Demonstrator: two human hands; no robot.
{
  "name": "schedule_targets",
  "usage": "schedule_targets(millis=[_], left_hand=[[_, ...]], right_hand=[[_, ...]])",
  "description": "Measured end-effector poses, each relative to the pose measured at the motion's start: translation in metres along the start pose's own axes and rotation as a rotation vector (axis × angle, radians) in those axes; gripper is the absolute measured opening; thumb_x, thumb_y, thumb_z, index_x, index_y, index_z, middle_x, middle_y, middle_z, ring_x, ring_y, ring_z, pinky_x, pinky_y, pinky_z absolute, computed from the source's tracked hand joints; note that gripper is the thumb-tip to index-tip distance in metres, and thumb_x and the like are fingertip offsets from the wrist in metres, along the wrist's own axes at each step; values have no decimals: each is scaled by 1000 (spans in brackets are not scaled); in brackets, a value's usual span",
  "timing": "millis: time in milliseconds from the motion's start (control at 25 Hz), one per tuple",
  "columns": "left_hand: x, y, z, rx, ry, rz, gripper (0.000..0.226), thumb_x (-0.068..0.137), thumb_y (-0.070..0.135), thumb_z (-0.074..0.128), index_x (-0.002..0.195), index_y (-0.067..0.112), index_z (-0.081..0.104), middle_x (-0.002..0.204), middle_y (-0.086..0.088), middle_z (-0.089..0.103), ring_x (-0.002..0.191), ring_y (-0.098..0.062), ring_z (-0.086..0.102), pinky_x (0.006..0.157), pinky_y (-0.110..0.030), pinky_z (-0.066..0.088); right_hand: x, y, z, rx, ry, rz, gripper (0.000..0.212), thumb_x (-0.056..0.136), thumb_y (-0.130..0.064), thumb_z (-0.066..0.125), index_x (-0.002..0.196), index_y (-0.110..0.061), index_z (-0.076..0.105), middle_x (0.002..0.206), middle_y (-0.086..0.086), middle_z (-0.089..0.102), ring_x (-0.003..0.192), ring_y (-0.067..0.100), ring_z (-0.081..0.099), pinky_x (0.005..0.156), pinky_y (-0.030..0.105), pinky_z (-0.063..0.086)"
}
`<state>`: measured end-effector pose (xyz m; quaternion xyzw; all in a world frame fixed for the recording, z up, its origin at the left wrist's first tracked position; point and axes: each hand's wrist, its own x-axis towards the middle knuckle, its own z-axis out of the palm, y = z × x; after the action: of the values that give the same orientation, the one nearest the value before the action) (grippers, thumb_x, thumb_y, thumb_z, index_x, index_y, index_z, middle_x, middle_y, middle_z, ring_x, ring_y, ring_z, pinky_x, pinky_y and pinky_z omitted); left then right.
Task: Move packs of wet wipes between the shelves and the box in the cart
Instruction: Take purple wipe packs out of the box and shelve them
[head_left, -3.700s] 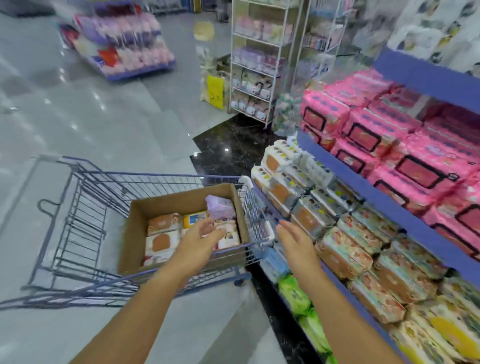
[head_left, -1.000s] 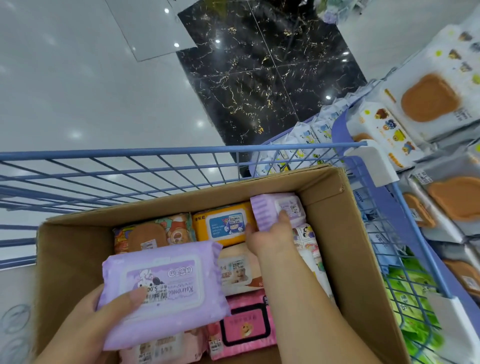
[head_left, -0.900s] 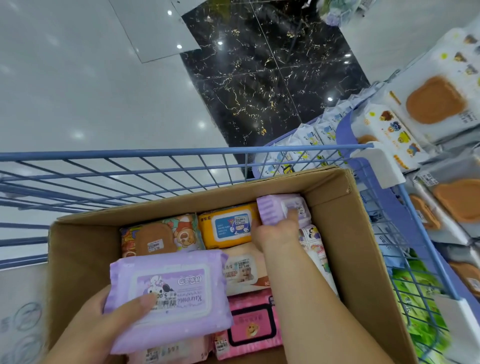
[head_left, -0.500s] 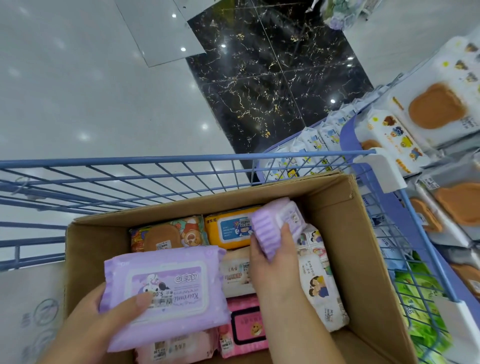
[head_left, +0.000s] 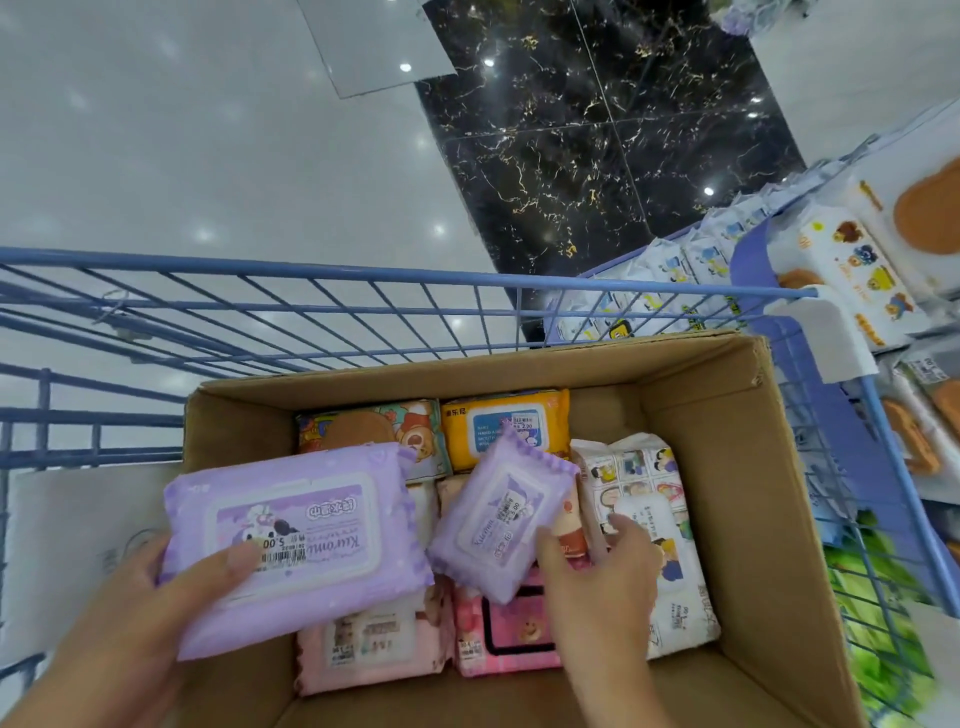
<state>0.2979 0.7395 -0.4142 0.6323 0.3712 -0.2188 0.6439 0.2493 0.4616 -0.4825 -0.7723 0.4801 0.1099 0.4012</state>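
Over cardboard box (head_left: 727, 467): left hand (head_left: 130, 613) clamps large purple Kuromi pack (head_left: 291, 540), right hand (head_left: 597, 587) pinches small purple pack (head_left: 498, 514); pick-out step, next likely lifting both clear toward shelf (head_left: 748, 254).

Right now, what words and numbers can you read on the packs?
"Kuromi" and "5.00": large purple pack, in the left hand.
"5.00": small purple pack, in the right hand.
"2.00": yellow pack in the box.
Print on the other packs: too blurred to read.
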Motion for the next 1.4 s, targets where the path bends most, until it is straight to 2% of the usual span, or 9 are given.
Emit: schedule_targets(millis=[120, 400, 560, 720, 840, 1000, 1120, 1280, 1400], left_hand=[[-4, 1, 1, -38, -78, 34, 115, 9, 57, 97, 108, 4, 73, 106, -14, 78, 95, -34, 76, 77, -40, 64], [-4, 15, 10, 23, -147, 162, 61, 47, 40, 88, 103, 18, 79, 108, -9, 78, 101, -26, 75, 92, -41, 59], [-14, 23, 17, 15, -155, 191, 51, 53, 39, 84, 102, 22, 81, 107, -6, 79, 100, -24, 75, 91, -38, 55], [-49, 31, 24, 14, -150, 204, 47, 64, 27, 83, 109, 14, 76, 107, -6, 79, 101, -25, 75, 89, -37, 55], [-89, 43, 29, -13, -162, 213, 42, 68, 22, 79, 109, 13, 75, 105, -7, 79, 99, -24, 76, 80, -33, 60], [-145, 67, 45, -21, -237, 227, 50, 68, 18, 85, 115, 11, 72, 107, -7, 79, 100, -24, 75, 74, -29, 61], [-188, 88, 68, 15, -329, 315, 48, 68, 16, 86, 113, 13, 72, 104, -6, 79, 97, -27, 75, 67, -29, 61], [-256, 107, 115, 126, -481, 429, 53, 67, 24, 87, 115, 11, 72, 106, -9, 79, 103, -33, 73, 94, -48, 55], [-323, 103, 167, 210, -635, 488, 56, 59, 29, 91, 111, 14, 73, 103, -7, 79, 99, -30, 75, 92, -45, 55]], right_hand=[[52, -43, -28, -304, -311, -361, 77, 71, -44, 87, 134, -15, 52, 123, -5, 53, 120, 19, 52, 97, 37, 46], [84, -65, 1, -749, -810, -248, 71, 59, -41, 93, 110, -12, 54, 104, 1, 58, 99, 22, 62, 73, 34, 55], [55, -45, 4, -593, -649, -321, 67, 60, -22, 93, 110, -14, 50, 104, 2, 56, 99, 21, 60, 79, 34, 53], [19, -22, -23, -166, -623, -133, 77, 44, -29, 93, 112, -22, 56, 104, 0, 72, 95, 18, 70, 83, 41, 60], [-16, -32, -84, 161, -583, -27, 52, 62, -7, 91, 110, -13, 72, 94, 1, 79, 85, 14, 75, 69, 27, 57], [-68, -41, -190, 488, -455, -35, 51, 70, -3, 84, 120, -9, 71, 110, 9, 77, 104, 28, 73, 91, 41, 58], [-104, -31, -266, 702, -302, -107, 50, 74, -4, 81, 122, -4, 68, 114, 15, 75, 101, 30, 73, 83, 39, 59], [-155, -2, -367, 923, -109, -191, 53, 70, -17, 80, 119, -3, 68, 106, 10, 78, 90, 23, 75, 69, 30, 60], [-194, 47, -448, 1006, 21, -229, 48, 77, -17, 75, 123, -6, 67, 113, 10, 76, 103, 28, 73, 79, 35, 61]])
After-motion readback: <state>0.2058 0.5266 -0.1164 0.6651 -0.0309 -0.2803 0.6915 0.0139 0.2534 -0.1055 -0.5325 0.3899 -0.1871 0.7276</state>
